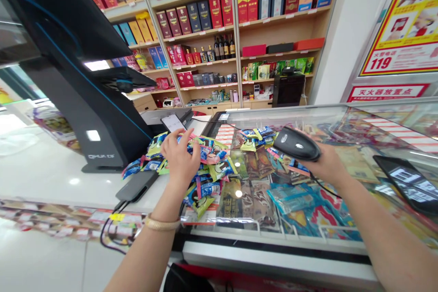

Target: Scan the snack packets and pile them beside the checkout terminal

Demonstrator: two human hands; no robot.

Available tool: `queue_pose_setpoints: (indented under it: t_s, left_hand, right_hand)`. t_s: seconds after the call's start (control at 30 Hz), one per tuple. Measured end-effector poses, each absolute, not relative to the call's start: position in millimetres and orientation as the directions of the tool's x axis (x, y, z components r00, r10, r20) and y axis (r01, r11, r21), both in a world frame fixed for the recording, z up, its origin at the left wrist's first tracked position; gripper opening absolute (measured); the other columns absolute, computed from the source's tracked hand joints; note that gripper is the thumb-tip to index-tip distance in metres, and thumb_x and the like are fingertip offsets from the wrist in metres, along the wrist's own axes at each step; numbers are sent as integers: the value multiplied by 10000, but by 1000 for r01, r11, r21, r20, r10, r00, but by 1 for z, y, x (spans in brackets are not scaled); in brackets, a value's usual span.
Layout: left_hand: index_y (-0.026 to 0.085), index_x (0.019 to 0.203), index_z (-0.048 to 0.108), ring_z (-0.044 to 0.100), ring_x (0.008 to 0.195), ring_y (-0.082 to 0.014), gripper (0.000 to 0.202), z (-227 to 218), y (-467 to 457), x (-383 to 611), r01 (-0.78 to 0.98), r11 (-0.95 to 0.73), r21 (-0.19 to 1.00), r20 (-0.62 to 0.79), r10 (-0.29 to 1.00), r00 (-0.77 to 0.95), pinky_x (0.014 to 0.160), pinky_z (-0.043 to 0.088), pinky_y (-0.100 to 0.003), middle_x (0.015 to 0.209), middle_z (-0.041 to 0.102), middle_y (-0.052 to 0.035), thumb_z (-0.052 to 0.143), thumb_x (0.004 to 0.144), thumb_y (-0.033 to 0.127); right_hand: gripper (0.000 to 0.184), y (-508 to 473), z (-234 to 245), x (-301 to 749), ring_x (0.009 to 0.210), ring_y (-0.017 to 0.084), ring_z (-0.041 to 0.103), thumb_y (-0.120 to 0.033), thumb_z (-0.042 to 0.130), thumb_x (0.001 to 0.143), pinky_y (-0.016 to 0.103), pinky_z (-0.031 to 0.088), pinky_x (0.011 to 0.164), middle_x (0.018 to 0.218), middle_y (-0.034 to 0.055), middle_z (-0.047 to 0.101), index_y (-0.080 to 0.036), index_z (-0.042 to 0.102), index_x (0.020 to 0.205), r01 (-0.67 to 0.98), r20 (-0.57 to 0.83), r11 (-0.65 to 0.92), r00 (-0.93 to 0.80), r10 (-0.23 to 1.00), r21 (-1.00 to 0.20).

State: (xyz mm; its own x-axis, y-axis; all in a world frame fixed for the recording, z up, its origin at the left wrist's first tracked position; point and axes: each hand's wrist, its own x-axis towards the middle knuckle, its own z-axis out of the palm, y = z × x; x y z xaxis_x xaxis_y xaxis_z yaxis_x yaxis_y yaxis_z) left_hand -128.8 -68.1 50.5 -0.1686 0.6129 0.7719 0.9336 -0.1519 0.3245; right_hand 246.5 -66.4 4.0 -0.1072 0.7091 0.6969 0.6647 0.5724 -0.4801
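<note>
A heap of small wrapped snack packets (221, 169), blue, pink and yellow-green, lies on the glass top of a display case. Over the heap's left part is my left hand (181, 153), fingers spread and curved downward; whether the fingertips touch the packets I cannot tell. My right hand (325, 162) grips a black barcode scanner (296, 143), held above the glass with its head pointing left. A smaller group of the same packets (258, 137) lies just left of the scanner, and a few more show beneath it.
A black checkout terminal (99, 114) stands on the white counter (51, 182) at left, a phone-like device (173, 122) near its base. A dark device with white characters (409, 182) is at right. Shelves of boxed bottles (205, 13) line the back wall. Cables (109, 237) hang in front.
</note>
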Motion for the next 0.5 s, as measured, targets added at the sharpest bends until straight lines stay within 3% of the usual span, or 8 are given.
queue_pose_setpoints:
  t_s: [0.1, 0.2, 0.37, 0.5]
  left_hand:
    - [197, 1237, 662, 545, 1219, -291, 383, 53, -66, -94, 864, -378, 331, 758, 652, -5, 1103, 397, -451, 1263, 592, -139, 521, 892, 286]
    - [196, 1279, 623, 549, 1250, -272, 417, 48, -53, -47, 784, -464, 413, 612, 779, 138, 1118, 408, -397, 1298, 573, -143, 557, 874, 274]
    - [75, 1366, 518, 519, 1323, -353, 556, 32, -23, 24, 895, -154, 420, 155, 983, 97, 1096, 409, -418, 1386, 507, -269, 604, 869, 310]
    - [46, 1404, 447, 494, 1345, -405, 590, 20, -5, 49, 913, 19, 409, 59, 997, -47, 1086, 390, -496, 1395, 487, -325, 588, 873, 259]
  right_hand:
    - [228, -65, 3, 250, 683, 242, 691, -372, 680, 713, 323, 538, 615, 758, 55, 760, -206, 742, 856, 693, 713, 534, -42, 700, -484]
    - [298, -62, 1, 254, 710, 253, 700, -391, 694, 715, 333, 544, 630, 785, 61, 766, -199, 749, 936, 702, 718, 518, -13, 696, -489]
    - [301, -58, -1, 257, 739, 254, 704, -382, 691, 721, 324, 541, 639, 801, 70, 767, -188, 749, 944, 705, 706, 502, -3, 709, -501]
    - [242, -57, -1, 255, 677, 233, 689, -382, 686, 718, 299, 514, 594, 749, 65, 757, -193, 742, 858, 709, 718, 502, 9, 696, -496]
